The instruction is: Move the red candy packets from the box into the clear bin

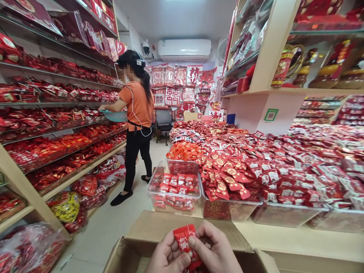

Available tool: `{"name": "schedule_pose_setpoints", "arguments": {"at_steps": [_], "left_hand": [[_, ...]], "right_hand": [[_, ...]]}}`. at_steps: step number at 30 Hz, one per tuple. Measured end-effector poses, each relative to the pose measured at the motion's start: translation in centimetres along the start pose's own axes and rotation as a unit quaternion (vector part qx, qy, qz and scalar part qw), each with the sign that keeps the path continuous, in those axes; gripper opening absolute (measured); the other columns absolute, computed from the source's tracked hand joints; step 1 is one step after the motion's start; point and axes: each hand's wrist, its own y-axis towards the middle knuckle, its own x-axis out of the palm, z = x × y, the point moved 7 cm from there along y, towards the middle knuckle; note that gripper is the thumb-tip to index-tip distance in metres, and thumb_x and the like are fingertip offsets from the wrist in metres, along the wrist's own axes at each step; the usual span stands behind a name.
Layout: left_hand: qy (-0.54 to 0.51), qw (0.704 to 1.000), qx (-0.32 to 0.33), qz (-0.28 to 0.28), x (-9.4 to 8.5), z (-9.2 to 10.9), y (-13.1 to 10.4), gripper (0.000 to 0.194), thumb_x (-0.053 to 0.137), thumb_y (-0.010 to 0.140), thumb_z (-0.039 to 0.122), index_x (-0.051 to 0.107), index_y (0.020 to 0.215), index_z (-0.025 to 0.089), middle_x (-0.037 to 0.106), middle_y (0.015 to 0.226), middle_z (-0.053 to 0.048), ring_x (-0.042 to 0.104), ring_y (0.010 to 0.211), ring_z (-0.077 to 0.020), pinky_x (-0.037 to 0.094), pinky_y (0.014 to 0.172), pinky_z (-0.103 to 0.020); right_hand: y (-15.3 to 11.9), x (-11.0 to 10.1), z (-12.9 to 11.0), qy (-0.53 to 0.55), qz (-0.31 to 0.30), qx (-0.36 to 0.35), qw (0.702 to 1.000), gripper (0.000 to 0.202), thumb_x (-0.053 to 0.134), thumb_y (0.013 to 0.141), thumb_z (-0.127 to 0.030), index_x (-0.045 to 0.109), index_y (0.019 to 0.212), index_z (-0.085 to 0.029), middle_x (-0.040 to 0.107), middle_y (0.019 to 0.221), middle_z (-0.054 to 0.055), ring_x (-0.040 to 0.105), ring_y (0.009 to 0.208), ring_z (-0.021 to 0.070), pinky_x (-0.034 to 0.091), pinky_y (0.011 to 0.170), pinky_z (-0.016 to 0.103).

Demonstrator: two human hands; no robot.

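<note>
Between my two hands is a small red candy packet (184,239) with white lettering. My left hand (167,254) has its fingers curled behind the packet and its thumb over the lower edge. From the other side, my right hand (216,248) presses its thumb on the packet's front. Both hands are above an open cardboard box (136,231), whose inside is mostly hidden. Just beyond the box, a clear plastic bin (173,197) holds rows of similar red packets (178,183).
More clear bins (287,212) heaped with red packets line the counter to the right. A person (139,110) in an orange top stands ahead at the left shelves (62,129), holding a teal basket (115,115). A grey chair (164,120) stands at the back. Bagged goods (31,246) lie lower left.
</note>
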Motion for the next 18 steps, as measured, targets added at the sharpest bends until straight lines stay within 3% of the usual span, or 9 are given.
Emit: {"name": "schedule_pose_setpoints", "arguments": {"at_steps": [2,5,9,18], "left_hand": [[0.012,1.000,-0.008,-0.024,-0.1,-0.2,0.1,0.038,0.068,0.064,0.029,0.057,0.098,0.016,0.062,0.100,-0.011,0.057,0.093,-0.0229,0.042,0.084,-0.035],[0.060,0.996,-0.020,-0.057,0.0,-0.5,0.2,0.033,0.067,0.067,0.026,0.058,0.096,0.014,0.063,0.097,-0.012,0.058,0.091,-0.0229,0.043,0.083,-0.035],[0.094,0.995,0.014,-0.039,-0.2,0.1,0.2,0.032,0.065,0.068,0.028,0.058,0.095,0.013,0.064,0.095,-0.012,0.059,0.088,-0.0231,0.043,0.081,-0.035],[0.097,0.992,0.009,-0.077,0.2,0.1,0.0,0.034,0.065,0.068,0.030,0.057,0.096,0.013,0.064,0.095,-0.012,0.059,0.089,-0.0236,0.043,0.081,-0.035]], "right_hand": [[-0.2,-0.2,0.4,-0.036,0.018,-0.034,0.999,0.031,0.053,0.073,-0.041,0.044,0.057,-0.016,0.041,0.057,-0.002,0.038,0.052,0.0085,0.033,0.048,0.020],[-0.7,-0.1,1.5,-0.049,-0.010,-0.039,0.998,0.028,0.052,0.074,-0.041,0.049,0.062,-0.016,0.044,0.059,-0.001,0.040,0.054,0.0092,0.035,0.050,0.020],[-1.0,0.2,1.3,-0.056,-0.051,-0.051,0.996,0.027,0.052,0.074,-0.043,0.058,0.081,-0.017,0.053,0.069,0.002,0.045,0.056,0.0106,0.037,0.050,0.020],[-1.2,0.2,1.0,-0.092,-0.037,-0.074,0.992,0.029,0.051,0.075,-0.044,0.060,0.076,-0.016,0.053,0.066,0.002,0.045,0.057,0.0108,0.039,0.054,0.020]]}}
